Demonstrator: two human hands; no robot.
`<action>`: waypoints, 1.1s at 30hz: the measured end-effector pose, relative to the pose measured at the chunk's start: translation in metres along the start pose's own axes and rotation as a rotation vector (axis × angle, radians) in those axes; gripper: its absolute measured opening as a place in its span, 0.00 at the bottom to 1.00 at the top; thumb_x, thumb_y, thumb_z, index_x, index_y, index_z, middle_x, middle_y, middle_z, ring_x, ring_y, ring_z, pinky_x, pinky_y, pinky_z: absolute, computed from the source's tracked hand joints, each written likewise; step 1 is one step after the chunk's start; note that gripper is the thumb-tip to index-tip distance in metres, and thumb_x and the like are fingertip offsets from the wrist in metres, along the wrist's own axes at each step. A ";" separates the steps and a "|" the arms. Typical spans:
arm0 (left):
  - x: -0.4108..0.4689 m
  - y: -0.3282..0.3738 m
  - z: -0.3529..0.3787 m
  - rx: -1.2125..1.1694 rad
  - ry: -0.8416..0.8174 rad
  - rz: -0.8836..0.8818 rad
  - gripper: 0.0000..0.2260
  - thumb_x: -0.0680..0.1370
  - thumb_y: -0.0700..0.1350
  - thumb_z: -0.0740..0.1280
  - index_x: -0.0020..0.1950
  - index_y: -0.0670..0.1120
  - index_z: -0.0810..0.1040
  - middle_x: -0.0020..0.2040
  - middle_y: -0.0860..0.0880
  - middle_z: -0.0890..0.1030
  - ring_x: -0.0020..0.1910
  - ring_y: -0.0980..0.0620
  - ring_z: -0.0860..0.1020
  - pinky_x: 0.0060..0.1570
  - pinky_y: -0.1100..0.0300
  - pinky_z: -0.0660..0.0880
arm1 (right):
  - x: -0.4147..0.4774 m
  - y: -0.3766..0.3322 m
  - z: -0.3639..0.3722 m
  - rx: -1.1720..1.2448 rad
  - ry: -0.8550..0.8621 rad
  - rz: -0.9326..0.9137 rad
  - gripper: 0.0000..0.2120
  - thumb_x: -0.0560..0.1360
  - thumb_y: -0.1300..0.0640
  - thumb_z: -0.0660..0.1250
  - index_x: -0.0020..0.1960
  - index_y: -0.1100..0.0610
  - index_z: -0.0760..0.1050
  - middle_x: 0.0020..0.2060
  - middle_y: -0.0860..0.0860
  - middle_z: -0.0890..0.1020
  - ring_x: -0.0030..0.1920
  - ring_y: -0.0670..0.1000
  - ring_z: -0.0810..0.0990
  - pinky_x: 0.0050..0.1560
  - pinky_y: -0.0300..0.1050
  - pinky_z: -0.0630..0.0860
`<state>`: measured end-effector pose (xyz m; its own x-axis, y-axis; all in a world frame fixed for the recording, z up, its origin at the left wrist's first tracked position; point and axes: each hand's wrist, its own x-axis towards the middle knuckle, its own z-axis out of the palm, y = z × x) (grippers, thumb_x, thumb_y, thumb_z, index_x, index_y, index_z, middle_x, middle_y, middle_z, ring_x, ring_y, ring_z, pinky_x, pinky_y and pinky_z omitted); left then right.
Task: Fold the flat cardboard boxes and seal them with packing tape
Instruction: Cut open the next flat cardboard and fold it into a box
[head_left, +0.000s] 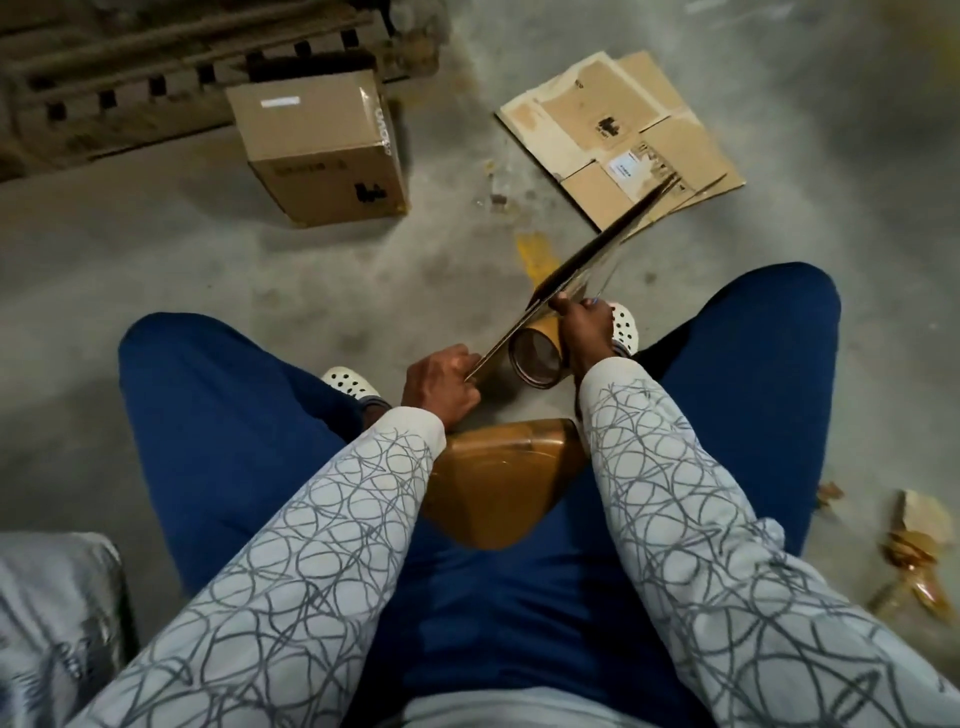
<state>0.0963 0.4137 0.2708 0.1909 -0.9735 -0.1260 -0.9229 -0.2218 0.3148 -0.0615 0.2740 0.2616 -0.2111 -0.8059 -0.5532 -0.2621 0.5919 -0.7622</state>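
A person sits with knees wide apart and looks down at a grey floor (218, 260). Both hands hold one flat cardboard (597, 260), seen from its thin edge. It slants up from the near end towards the far right.

The left hand (441, 384) grips the near end of it. Its fingers are curled tight round the edge. The right hand (584, 322) grips the same piece a bit further along, with the fingers curled over the top. How the thumb lies cannot be seen.

A tape roll (537, 358) sits just under the right hand, between the two hands. Whether the hand touches it cannot be told.

A folded box (317, 150) stands on the floor at the far left, beside a wooden pallet (130, 78). A pile of flat boxes (618, 135) lies at the far right. The raised end of the held piece points at that pile. Torn scraps (914, 551) lie by the right edge.
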 end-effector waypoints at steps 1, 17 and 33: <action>0.001 -0.002 0.001 0.009 -0.005 -0.004 0.13 0.71 0.43 0.68 0.53 0.54 0.83 0.45 0.51 0.79 0.43 0.46 0.79 0.39 0.62 0.67 | 0.002 0.004 0.004 0.005 -0.018 0.012 0.25 0.69 0.39 0.70 0.58 0.56 0.79 0.51 0.53 0.84 0.53 0.57 0.82 0.56 0.52 0.79; 0.007 -0.006 0.005 -0.411 -0.051 -0.259 0.24 0.74 0.71 0.64 0.57 0.55 0.83 0.52 0.54 0.79 0.51 0.52 0.78 0.49 0.58 0.71 | -0.003 0.002 0.008 -0.099 -0.038 -0.058 0.22 0.73 0.40 0.65 0.57 0.57 0.77 0.51 0.54 0.83 0.51 0.57 0.81 0.52 0.50 0.77; 0.017 -0.026 -0.022 -0.225 0.054 -0.718 0.15 0.82 0.54 0.61 0.62 0.47 0.80 0.58 0.40 0.81 0.58 0.37 0.78 0.55 0.49 0.72 | -0.025 -0.007 -0.010 -0.354 0.014 -0.176 0.16 0.74 0.60 0.65 0.60 0.60 0.72 0.53 0.59 0.79 0.53 0.59 0.77 0.48 0.44 0.67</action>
<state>0.1310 0.4016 0.2806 0.7412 -0.5853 -0.3285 -0.4757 -0.8034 0.3580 -0.0639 0.2904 0.2846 -0.1459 -0.8968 -0.4176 -0.6037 0.4151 -0.6806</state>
